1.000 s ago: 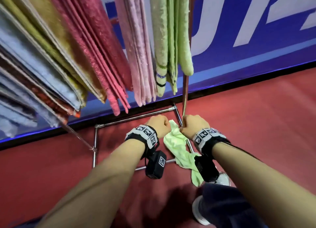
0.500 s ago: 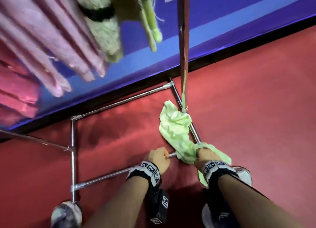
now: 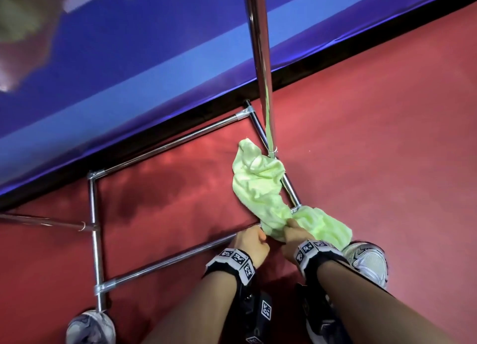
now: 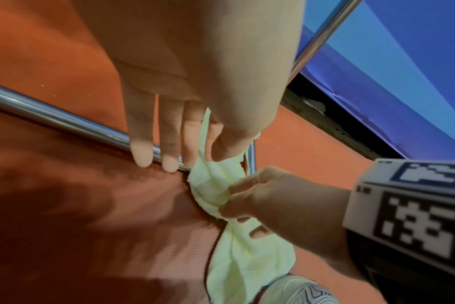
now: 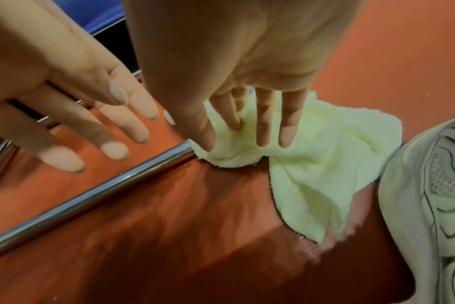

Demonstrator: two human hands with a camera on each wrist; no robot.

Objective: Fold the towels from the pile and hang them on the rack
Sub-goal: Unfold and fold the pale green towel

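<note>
Two hands reach down to a green towel on the red floor.

The light green towel [image 3: 260, 186] lies crumpled on the red floor [image 3: 374, 127], draped over the near right corner of the metal rack base [image 3: 165, 259]. Its long way runs from the rack's upright pole [image 3: 259, 47], far from the person, back toward the white shoe [image 3: 367, 259] (one end stops just beside the shoe). The right hand [image 3: 294, 234] pinches a bunched fold of the towel between thumb and first finger, and its other fingers [image 5: 286, 123] point straight down onto the cloth. The left hand [image 3: 251, 244] is just beside it, over the low rail, fingers [image 4: 140, 144] straight and a little spread; its thumb side touches the towel's edge, with no clear grip.
</note>
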